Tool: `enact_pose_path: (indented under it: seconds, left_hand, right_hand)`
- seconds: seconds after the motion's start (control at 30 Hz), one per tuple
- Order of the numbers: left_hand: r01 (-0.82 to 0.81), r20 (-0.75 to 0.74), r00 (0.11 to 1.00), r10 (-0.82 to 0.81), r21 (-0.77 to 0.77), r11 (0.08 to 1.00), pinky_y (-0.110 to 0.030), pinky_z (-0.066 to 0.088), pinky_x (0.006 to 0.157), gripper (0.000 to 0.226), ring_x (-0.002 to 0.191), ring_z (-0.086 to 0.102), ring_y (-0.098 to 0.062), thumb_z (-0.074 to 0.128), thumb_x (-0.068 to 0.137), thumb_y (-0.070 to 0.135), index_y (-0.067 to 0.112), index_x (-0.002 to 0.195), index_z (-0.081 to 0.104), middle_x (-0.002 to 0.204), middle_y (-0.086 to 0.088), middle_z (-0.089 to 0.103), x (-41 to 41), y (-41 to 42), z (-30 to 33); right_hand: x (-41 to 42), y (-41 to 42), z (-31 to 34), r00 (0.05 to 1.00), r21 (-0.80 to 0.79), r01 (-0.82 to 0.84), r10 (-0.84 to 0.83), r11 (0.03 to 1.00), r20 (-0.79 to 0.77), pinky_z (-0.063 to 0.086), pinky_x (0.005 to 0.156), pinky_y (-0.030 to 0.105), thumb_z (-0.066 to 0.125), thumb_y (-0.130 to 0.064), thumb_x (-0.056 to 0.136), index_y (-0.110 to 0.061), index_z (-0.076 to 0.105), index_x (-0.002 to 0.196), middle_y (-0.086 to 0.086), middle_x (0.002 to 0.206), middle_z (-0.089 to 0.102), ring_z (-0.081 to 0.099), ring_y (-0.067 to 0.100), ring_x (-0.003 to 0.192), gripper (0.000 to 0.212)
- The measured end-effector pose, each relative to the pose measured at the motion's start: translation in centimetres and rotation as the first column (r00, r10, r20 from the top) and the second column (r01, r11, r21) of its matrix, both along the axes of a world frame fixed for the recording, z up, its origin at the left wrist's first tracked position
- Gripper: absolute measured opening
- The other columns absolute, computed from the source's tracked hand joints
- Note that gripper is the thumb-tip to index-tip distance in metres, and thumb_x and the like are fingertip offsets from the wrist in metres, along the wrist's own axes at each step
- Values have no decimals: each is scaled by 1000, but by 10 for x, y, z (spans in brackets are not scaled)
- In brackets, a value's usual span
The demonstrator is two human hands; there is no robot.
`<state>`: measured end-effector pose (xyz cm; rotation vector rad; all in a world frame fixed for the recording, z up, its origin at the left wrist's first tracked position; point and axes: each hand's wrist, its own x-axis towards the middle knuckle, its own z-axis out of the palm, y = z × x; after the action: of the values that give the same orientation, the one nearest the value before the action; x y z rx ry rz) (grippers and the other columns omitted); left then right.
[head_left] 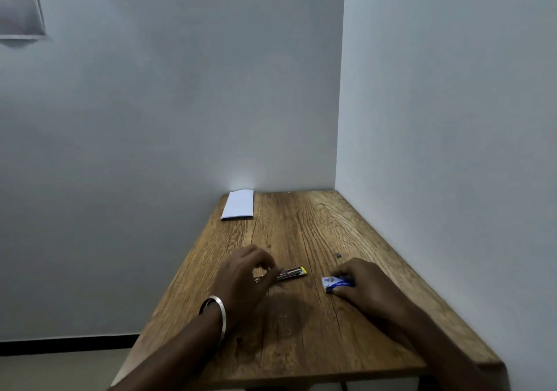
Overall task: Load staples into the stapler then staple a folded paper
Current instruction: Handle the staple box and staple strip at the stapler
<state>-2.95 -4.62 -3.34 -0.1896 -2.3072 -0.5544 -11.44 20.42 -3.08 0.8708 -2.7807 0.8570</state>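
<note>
Nearest the camera, two bare forearms reach over the wooden table (301, 345), the left wrist wearing a metal bangle (217, 315). At the centre lies the small stapler (292, 273), its yellow tip pointing to three o'clock; the left hand (244, 273) pinches its near end with curled fingers. At three o'clock from it, the right hand (361, 285) grips a blue staple box (336, 283). A loose staple strip (338, 255) sits at one o'clock. The folded paper (238, 204) rests at eleven o'clock, against the wall (150, 119).
</note>
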Motion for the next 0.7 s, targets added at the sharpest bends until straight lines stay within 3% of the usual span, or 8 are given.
enact_pose_path:
  seconds: [0.13,0.23,0.3,0.43,0.6,0.7]
  left_hand:
    - [149,216,963,-160,64,987,-31,56,73,19,81,62,1,61,81,49,33,89,66,86,19,67,7,12,-4]
    - [115,312,936,-164,168,979,-29,56,76,15,84,63,2,68,83,37,34,97,66,91,19,69,8,17,-9]
    - [100,361,914,-185,241,965,-25,57,77,24,84,65,3,72,82,33,33,103,63,92,15,71,8,18,-10]
    - [108,384,892,-240,335,936,-12,53,72,37,85,67,5,77,78,25,28,111,60,92,12,74,9,18,-10]
    - [87,380,893,-240,376,922,-4,48,68,40,85,65,11,79,76,20,26,111,60,89,13,74,9,15,-10]
    - [86,399,889,-225,337,938,-12,53,76,41,88,66,7,80,76,25,27,113,62,94,12,72,8,17,-9]
  right_hand:
    - [11,-23,0,995,-32,-97,97,995,11,39,67,10,77,-36,82,-26,73,112,-15,98,64,55,-7,82,31]
    - [17,-33,-4,991,-56,-135,136,989,7,42,67,10,77,-35,82,-28,73,111,-21,89,58,57,-8,83,30]
    - [17,-35,-5,988,-43,-156,156,987,3,43,69,10,76,-33,84,-28,71,115,-22,94,57,56,-7,86,32]
    - [10,-29,-2,976,15,-216,216,976,22,43,76,8,73,-27,87,-27,68,125,-13,117,63,58,-2,98,38]
    - [8,-27,-4,970,-61,-236,239,970,37,45,74,8,78,-28,83,-33,68,122,-23,109,60,57,-9,94,40]
    - [6,-27,-8,968,-129,-236,245,963,61,49,78,12,81,-30,79,-35,70,119,-21,109,65,60,-5,99,42]
